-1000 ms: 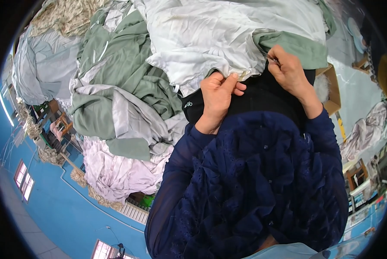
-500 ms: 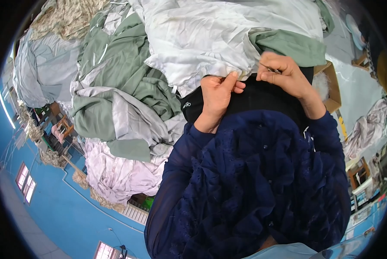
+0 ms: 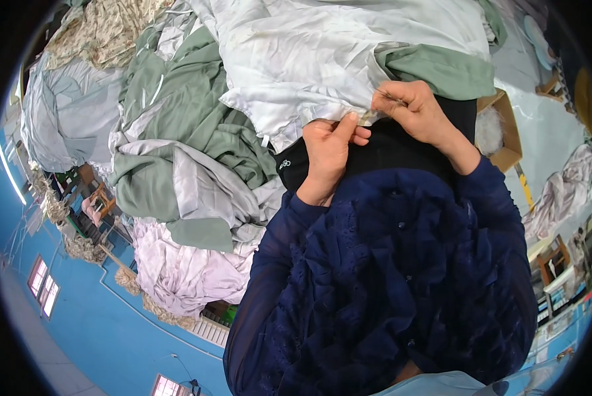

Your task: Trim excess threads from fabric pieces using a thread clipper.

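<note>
A white satiny garment (image 3: pixel 296 59) with a sage-green part (image 3: pixel 434 69) lies spread in front of me, its near edge over my black-clad lap (image 3: pixel 382 145). My left hand (image 3: pixel 329 148) pinches that edge between thumb and bent fingers. Just right of it, my right hand (image 3: pixel 411 109) is closed with fingertips against the same edge. A small, thin, dark tool shows between its fingers, too small and covered to name. What lies under the left fingers is hidden.
Heaped green and white garments (image 3: pixel 183 145) lie to the left, with pale pink cloth (image 3: pixel 190 264) nearer me and patterned beige cloth (image 3: pixel 101 30) at the far left. On the right stand an open cardboard box (image 3: pixel 507 135) with white stuff inside and a grey cloth pile (image 3: pixel 563 191).
My right hand has come left and slightly down, from apart to the white edge beside my left hand. The left hand keeps its pinch, nearly still.
</note>
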